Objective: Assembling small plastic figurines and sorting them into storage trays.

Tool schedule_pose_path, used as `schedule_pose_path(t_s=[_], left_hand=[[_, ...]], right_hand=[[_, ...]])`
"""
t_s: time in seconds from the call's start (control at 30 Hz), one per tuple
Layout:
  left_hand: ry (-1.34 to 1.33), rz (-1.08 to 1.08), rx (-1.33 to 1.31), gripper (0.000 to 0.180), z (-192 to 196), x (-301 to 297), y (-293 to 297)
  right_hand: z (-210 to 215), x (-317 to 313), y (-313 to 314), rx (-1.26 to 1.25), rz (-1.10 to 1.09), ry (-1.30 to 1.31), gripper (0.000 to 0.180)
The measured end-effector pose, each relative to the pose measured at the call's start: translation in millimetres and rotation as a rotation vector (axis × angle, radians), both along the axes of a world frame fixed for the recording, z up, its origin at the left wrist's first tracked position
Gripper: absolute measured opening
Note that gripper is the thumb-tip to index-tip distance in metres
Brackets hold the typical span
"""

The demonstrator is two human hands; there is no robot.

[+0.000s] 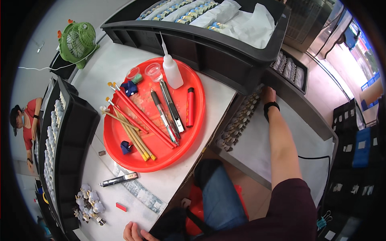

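My right hand reaches out to the far end of a row of small grey-brown figurines in a shallow grey tray. Its fingers are curled together, and whatever may be in them is too small or hidden to tell. At the near edge of the white table, my left hand rests with its fingers loosely apart and nothing visible in them. A small red block lies just beyond it. Farther left stands a cluster of small grey-and-white figurines. A utility knife lies near them.
A round red tray holds brushes, pens, a red marker and a white squeeze bottle. Black crates stand behind and at left. A green fan sits at far left, with another person beyond the left crate.
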State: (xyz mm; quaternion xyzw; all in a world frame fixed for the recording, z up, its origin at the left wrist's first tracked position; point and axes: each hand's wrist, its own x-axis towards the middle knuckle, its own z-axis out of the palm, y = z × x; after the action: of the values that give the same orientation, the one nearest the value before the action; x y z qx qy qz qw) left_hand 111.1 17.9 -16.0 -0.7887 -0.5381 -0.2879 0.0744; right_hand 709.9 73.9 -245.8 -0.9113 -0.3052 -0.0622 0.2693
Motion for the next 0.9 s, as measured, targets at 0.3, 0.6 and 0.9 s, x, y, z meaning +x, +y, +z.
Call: schedule_pose_path(t_s=[0.3,0.6,0.9], left_hand=[[0.009,-0.007,0.017,0.019,-2,0,1],[0.005,-0.045,0.026,0.020,3,3,1],[-0.019,-0.020,0.153,0.022,1,6,-5]], right_hand=[[4,3,-5,-0.085,0.165,0.048,0.025],[66,-50,-125,-0.026,0.163,0.102,0.033],[102,-123,-337,-0.505,-0.417,-0.073,0.064]])
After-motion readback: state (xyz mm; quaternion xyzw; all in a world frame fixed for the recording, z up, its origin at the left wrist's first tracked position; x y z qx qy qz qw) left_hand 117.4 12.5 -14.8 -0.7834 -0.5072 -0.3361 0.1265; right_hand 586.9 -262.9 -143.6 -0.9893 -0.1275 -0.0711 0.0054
